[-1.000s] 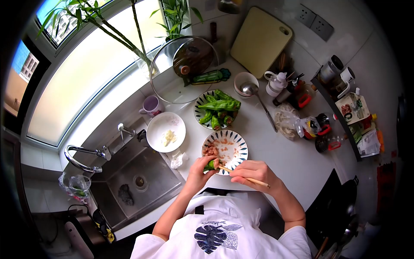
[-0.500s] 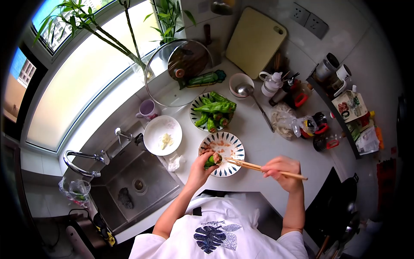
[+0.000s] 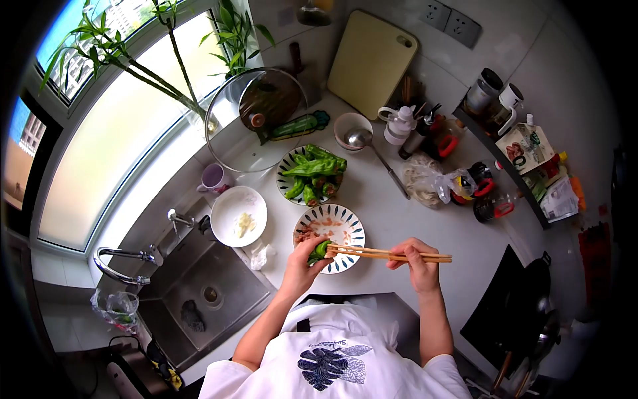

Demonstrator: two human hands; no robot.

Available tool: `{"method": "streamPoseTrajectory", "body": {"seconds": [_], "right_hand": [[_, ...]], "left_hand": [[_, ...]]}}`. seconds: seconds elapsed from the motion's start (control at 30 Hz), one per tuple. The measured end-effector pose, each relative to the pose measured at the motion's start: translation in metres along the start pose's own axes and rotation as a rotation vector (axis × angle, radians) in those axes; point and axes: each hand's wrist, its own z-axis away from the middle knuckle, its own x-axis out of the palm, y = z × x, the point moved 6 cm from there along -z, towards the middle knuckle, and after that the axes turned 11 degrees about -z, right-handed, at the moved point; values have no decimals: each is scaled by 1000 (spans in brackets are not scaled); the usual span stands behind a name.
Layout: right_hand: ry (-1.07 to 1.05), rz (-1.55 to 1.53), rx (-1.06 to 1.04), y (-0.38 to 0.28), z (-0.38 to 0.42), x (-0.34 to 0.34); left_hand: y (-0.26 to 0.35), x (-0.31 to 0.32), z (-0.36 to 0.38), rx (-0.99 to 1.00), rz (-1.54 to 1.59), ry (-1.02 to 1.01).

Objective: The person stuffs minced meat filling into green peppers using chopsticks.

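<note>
Chopsticks of pale wood (image 3: 392, 254), a matched pair, lie nearly level across the front edge of the white counter (image 3: 425, 219), long axis running left to right, tips pointing left toward the small green pepper (image 3: 319, 251). Right hand (image 3: 415, 259) pinches them near mid-length between thumb and curled fingers, a grip that leaves the tips free to work. Left hand (image 3: 300, 265) is closed around the pepper, holding it over the near rim of the blue-and-white patterned bowl of pinkish minced filling (image 3: 330, 228), probably so that any filling that falls lands back in the bowl. Whether the pepper's open end faces the chopstick tips cannot be told at this size.

Behind the bowl, toward the back of the counter, a second patterned plate of green peppers (image 3: 310, 173) sits within easy reach. To its left, beside the steel sink (image 3: 206, 279), stands a plain white plate with a pale scrap on it (image 3: 238, 215). A clear glass pot lid (image 3: 251, 116) leans at the back edge below the window, and a beige cutting board (image 3: 370, 60) stands against the rear wall.
</note>
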Motion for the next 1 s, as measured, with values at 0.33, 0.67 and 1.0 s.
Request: {"method": "streamPoseTrajectory", "body": {"seconds": [0.33,0.67,1.0], "right_hand": [[-287,413,98,-36,-23,62],[-503,603,-1,-54,-24,92],[-239,408,-180,-104,-23,63]], "left_hand": [[22,9,3,169,-47,-262],[4,9,9,113,1,-98],[-14,14,8,-17,159,-142]]}}
